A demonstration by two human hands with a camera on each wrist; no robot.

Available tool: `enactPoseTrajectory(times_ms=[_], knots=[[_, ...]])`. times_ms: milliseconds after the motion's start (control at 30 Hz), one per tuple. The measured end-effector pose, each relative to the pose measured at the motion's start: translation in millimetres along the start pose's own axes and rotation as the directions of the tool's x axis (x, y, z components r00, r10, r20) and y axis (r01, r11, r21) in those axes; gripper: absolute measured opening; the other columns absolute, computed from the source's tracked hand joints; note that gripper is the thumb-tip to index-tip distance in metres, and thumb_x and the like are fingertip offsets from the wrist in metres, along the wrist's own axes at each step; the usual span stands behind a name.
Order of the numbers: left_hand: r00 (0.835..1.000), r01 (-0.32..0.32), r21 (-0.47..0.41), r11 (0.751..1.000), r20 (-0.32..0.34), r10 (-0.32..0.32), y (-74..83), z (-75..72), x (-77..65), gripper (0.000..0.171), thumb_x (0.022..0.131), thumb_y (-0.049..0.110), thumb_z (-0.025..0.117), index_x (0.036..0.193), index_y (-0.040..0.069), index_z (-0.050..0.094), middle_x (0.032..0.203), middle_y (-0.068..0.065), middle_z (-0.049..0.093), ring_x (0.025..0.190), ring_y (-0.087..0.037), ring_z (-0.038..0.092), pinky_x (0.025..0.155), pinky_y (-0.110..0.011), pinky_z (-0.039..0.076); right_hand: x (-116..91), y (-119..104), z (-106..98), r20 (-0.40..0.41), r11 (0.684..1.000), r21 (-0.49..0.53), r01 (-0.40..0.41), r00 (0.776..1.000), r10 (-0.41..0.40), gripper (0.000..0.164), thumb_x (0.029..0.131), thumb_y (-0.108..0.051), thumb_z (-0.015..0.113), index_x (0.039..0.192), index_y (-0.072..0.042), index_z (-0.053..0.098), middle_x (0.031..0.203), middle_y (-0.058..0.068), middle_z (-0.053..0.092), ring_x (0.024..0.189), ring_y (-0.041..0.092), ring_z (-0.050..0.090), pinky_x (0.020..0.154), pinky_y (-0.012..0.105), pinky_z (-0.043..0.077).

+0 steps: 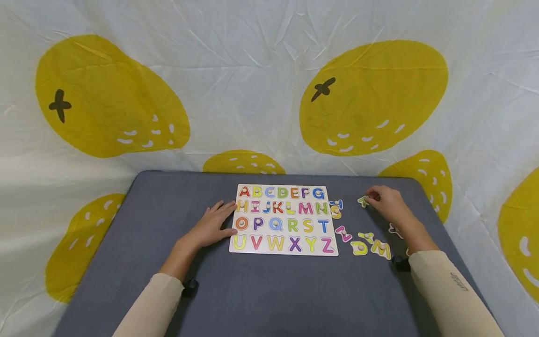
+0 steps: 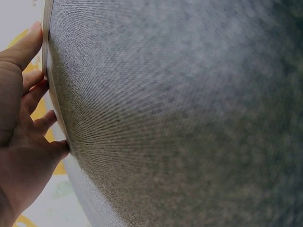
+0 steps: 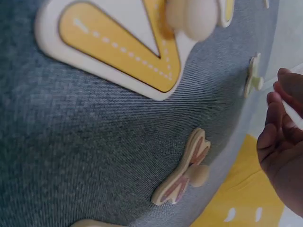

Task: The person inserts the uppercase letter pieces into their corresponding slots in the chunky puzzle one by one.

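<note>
A white alphabet puzzle board (image 1: 283, 237) lies on the table, with knobbed letters in its upper rows. My left hand (image 1: 214, 223) rests at the board's left side, fingers spread and tips against its edge; the left wrist view also shows the fingertips along that edge. Over on the right, my right hand (image 1: 388, 202) reaches to a small green letter piece (image 1: 362, 201). In the right wrist view, its loosely bent fingers (image 3: 274, 113) are close to that piece's knob (image 3: 257, 83), with a small gap showing.
Right of the board lie a blue T (image 1: 338, 203), a yellow S (image 1: 336, 214), a pink Z (image 1: 343, 234), a yellow Y (image 1: 366, 236), a yellow U (image 1: 360, 248) and an orange W (image 1: 381, 249). A pinkish letter (image 1: 394, 230) is partly behind the right forearm. A patterned cloth hangs behind the table.
</note>
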State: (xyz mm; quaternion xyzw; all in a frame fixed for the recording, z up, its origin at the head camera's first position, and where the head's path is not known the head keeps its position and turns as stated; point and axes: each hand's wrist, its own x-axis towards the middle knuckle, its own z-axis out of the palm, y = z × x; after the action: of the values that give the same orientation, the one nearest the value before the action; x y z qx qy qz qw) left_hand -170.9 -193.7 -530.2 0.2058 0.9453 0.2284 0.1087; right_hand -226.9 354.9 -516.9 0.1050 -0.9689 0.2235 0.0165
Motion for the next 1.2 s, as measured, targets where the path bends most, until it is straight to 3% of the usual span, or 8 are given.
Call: enactPoseTrajectory(times_ms=[233, 433, 867, 1200], knots=[[1.0, 0.002, -0.005, 1.0, 0.001, -0.002, -0.4, 0.4, 0.0, 0.084, 0.094, 0.036, 0.077, 0.162, 0.011, 0.035, 0.168, -0.01, 0.034, 0.158, -0.043, 0.017, 0.122, -0.072, 0.012, 2.5, 9.5, 6.4, 0.039, 0.994, -0.004, -0.111, 0.993, 0.111, 0.026, 0.098, -0.02, 0.071, 0.108, 0.004, 0.067, 0.088, 0.016, 0.067, 0.081, 0.03, 0.058, 0.075, 0.045, 0.046], [1.0, -0.007, -0.006, 1.0, -0.001, 0.007, -0.1, 2.4, 0.2, 0.083, 0.094, 0.035, 0.077, 0.162, 0.01, 0.035, 0.168, -0.011, 0.034, 0.158, -0.044, 0.018, 0.122, -0.072, 0.013, 1.5, 9.5, 10.5, 0.033, 0.987, -0.002, -0.162, 0.986, 0.162, 0.026, 0.098, -0.019, 0.07, 0.106, 0.005, 0.065, 0.089, 0.019, 0.065, 0.082, 0.033, 0.058, 0.076, 0.048, 0.048], [1.0, 0.0, -0.009, 1.0, -0.003, 0.0, 1.2, 1.3, -1.0, 0.084, 0.094, 0.035, 0.077, 0.162, 0.01, 0.035, 0.168, -0.012, 0.034, 0.158, -0.044, 0.017, 0.122, -0.072, 0.012, -5.8, 5.9, 16.0, -0.039, 0.998, 0.013, -0.062, 0.997, 0.063, 0.016, 0.095, -0.014, 0.073, 0.1, 0.001, 0.069, 0.084, 0.011, 0.067, 0.078, 0.026, 0.059, 0.075, 0.043, 0.047], [1.0, -0.002, -0.008, 1.0, -0.006, 0.002, -0.8, 0.7, -0.4, 0.084, 0.094, 0.036, 0.077, 0.162, 0.01, 0.035, 0.168, -0.011, 0.033, 0.158, -0.043, 0.017, 0.122, -0.072, 0.012, -7.8, -28.2, 17.1, 0.003, 0.999, 0.032, 0.003, 1.0, -0.003, 0.016, 0.096, -0.012, 0.073, 0.106, 0.001, 0.071, 0.092, 0.013, 0.069, 0.083, 0.026, 0.06, 0.076, 0.044, 0.05]])
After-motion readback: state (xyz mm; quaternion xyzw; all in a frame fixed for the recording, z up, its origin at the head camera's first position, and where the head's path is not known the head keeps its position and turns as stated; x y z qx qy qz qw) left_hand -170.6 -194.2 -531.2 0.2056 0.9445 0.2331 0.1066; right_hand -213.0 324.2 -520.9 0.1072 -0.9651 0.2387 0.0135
